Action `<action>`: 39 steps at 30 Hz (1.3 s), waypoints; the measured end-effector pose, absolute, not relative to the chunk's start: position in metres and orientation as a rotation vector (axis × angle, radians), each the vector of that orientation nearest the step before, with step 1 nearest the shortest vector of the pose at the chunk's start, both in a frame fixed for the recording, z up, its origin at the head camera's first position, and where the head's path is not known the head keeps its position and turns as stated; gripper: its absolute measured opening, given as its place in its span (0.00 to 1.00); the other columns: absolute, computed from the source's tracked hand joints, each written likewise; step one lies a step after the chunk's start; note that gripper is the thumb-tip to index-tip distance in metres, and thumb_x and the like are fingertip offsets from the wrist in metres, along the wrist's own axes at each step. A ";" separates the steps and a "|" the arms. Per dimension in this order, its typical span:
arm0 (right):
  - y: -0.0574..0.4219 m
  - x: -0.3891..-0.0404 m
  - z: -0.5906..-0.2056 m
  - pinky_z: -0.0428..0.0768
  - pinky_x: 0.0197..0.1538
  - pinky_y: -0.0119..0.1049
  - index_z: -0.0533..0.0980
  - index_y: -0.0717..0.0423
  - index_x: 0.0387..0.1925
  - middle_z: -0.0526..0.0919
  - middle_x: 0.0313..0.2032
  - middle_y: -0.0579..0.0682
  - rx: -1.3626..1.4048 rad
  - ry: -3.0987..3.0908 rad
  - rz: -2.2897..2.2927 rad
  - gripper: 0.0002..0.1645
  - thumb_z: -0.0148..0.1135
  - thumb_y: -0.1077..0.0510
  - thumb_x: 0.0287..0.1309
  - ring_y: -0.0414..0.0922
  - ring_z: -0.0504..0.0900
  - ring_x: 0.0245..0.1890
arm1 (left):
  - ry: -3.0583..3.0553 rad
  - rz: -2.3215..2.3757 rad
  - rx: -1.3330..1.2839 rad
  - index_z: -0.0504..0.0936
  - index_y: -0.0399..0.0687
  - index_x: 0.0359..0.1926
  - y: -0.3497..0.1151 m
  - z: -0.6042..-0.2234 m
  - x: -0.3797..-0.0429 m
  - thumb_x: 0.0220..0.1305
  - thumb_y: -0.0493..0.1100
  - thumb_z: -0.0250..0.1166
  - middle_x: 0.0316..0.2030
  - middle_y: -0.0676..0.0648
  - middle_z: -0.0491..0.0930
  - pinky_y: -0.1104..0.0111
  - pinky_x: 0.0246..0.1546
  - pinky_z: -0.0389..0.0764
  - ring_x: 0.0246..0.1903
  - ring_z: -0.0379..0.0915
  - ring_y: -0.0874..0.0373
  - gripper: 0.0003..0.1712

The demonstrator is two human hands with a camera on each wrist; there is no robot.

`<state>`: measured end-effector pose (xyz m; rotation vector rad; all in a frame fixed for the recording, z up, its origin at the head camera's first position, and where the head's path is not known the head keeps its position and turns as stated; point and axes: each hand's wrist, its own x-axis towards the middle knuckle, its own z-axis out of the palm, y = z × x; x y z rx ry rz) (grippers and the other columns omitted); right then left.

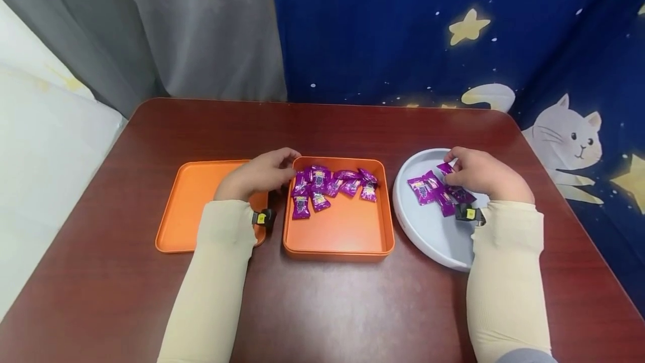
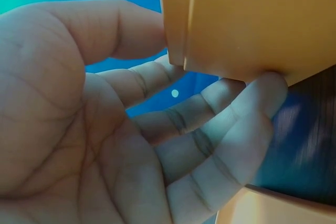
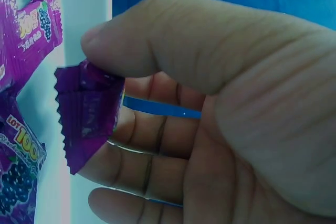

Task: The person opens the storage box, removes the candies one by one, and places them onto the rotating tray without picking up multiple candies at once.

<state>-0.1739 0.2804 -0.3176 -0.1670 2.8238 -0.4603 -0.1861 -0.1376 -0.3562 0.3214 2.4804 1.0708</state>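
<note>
My left hand is at the far left corner of an orange box. In the left wrist view, the thumb touches the box wall and the fingers bend in along its lower edge, gripping it. Several purple wrapped candies lie in the back half of the box. Over the round white plate, my right hand pinches one purple candy between thumb and fingers. More candies lie on the plate beside that hand.
An orange lid or shallow tray lies left of the box, partly under the left forearm. Everything stands on a dark red-brown table. Behind its far edge hang a grey curtain and a blue star-patterned curtain.
</note>
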 end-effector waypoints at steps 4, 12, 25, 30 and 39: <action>0.279 -0.176 -0.316 0.80 0.35 0.51 0.71 0.58 0.51 0.80 0.39 0.60 -0.164 2.823 -0.447 0.29 0.68 0.51 0.49 0.52 0.77 0.35 | 2.474 1.088 0.319 0.64 0.52 0.62 -0.139 -0.357 -0.183 0.66 0.46 0.53 0.44 0.43 0.72 0.57 0.40 0.80 0.37 0.73 0.48 0.24; 0.277 -0.177 -0.316 0.79 0.34 0.50 0.72 0.59 0.50 0.80 0.38 0.59 -0.155 2.808 -0.416 0.27 0.68 0.53 0.49 0.51 0.76 0.33 | 2.480 1.100 0.315 0.65 0.51 0.61 -0.137 -0.360 -0.179 0.66 0.45 0.54 0.44 0.42 0.72 0.58 0.39 0.81 0.36 0.72 0.48 0.23; 0.275 -0.178 -0.323 0.80 0.34 0.48 0.72 0.60 0.49 0.80 0.39 0.60 -0.155 2.800 -0.423 0.29 0.69 0.52 0.48 0.51 0.77 0.32 | 2.491 1.085 0.328 0.65 0.51 0.61 -0.139 -0.360 -0.181 0.66 0.45 0.54 0.43 0.43 0.73 0.60 0.37 0.81 0.35 0.73 0.49 0.23; 0.274 -0.178 -0.323 0.80 0.32 0.45 0.72 0.60 0.48 0.80 0.37 0.59 -0.152 2.800 -0.432 0.26 0.69 0.53 0.48 0.50 0.77 0.31 | 2.489 1.086 0.338 0.65 0.50 0.61 -0.139 -0.358 -0.182 0.66 0.44 0.53 0.44 0.42 0.72 0.59 0.38 0.81 0.34 0.73 0.49 0.23; 0.275 -0.176 -0.324 0.77 0.31 0.44 0.72 0.62 0.48 0.80 0.34 0.58 -0.142 2.811 -0.455 0.25 0.67 0.55 0.49 0.50 0.75 0.29 | 2.493 1.072 0.337 0.65 0.50 0.62 -0.138 -0.353 -0.184 0.66 0.45 0.53 0.44 0.43 0.73 0.57 0.39 0.81 0.36 0.73 0.49 0.23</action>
